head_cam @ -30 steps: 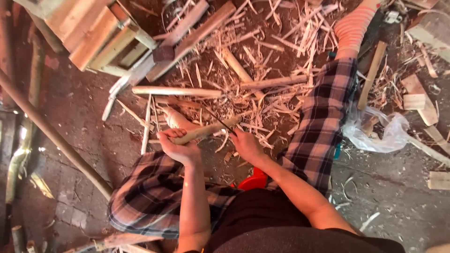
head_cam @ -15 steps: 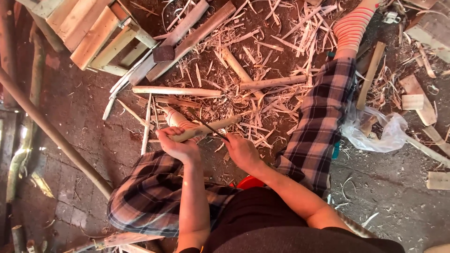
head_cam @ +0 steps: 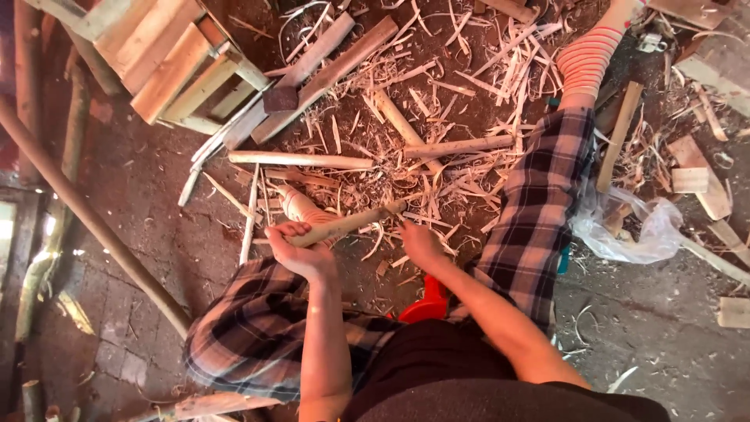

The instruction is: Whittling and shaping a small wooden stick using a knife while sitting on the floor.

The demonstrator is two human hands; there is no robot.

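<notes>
Two hands work between the knees: left hand (head_cam: 301,252) fingers wrap a pale wooden stick (head_cam: 344,227); right hand (head_cam: 422,244) is fisted at its end, amid shavings (head_cam: 469,168).

Two hands (head_cam: 301,254), one held stick (head_cam: 348,225), one plastic bag (head_cam: 633,230).

Pale, smooth-peeled wooden stick (head_cam: 344,226); rough curled wood shavings (head_cam: 437,168); glossy clear plastic bag (head_cam: 633,227).

Your pale, peeled wooden stick (head_cam: 344,226) lies nearly level, tilted slightly upward to the right. Your left fingers wrap its near end; its far tip sits just above your right fingers.
</notes>
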